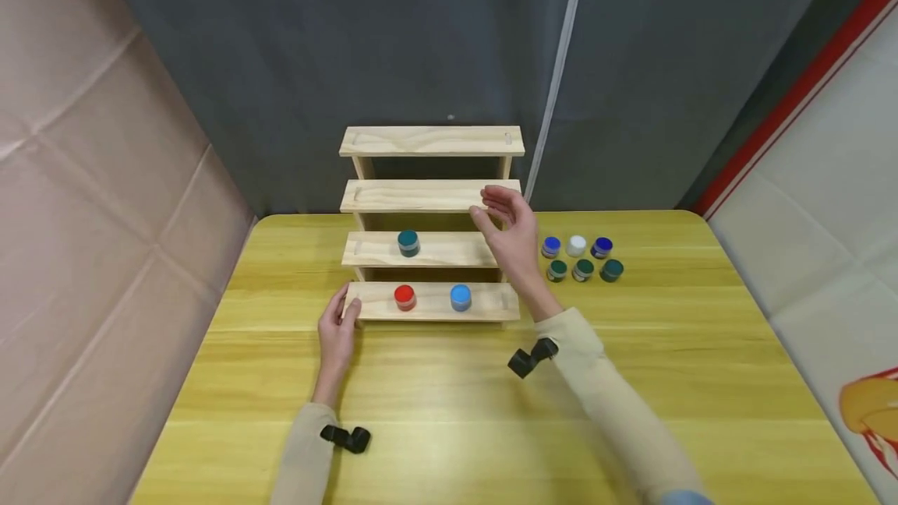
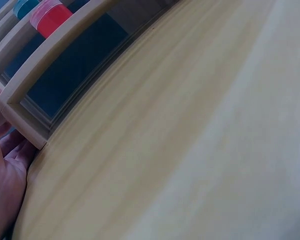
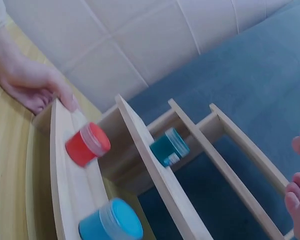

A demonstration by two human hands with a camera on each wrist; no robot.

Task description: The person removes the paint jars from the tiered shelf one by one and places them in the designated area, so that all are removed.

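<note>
A wooden stepped rack (image 1: 431, 195) stands at the back of the table. My left hand (image 1: 338, 331) grips the left end of its lowest step, thumb on top; in the right wrist view that hand (image 3: 35, 82) holds the same corner. On this step sit a red-lidded jar (image 1: 404, 298) and a light blue-lidded jar (image 1: 460, 298). One step up is a dark green-lidded jar (image 1: 408, 243). My right hand (image 1: 515, 240) hovers by the rack's right side, fingers loosely bent and apart from the thumb, holding nothing.
To the right of the rack, several jars stand in two rows: blue (image 1: 551, 247), white (image 1: 577, 245) and dark blue lids (image 1: 601, 248) behind, green ones (image 1: 583, 270) in front. A dark grey curtain (image 1: 421, 37) hangs behind the yellow wooden table (image 1: 435, 404).
</note>
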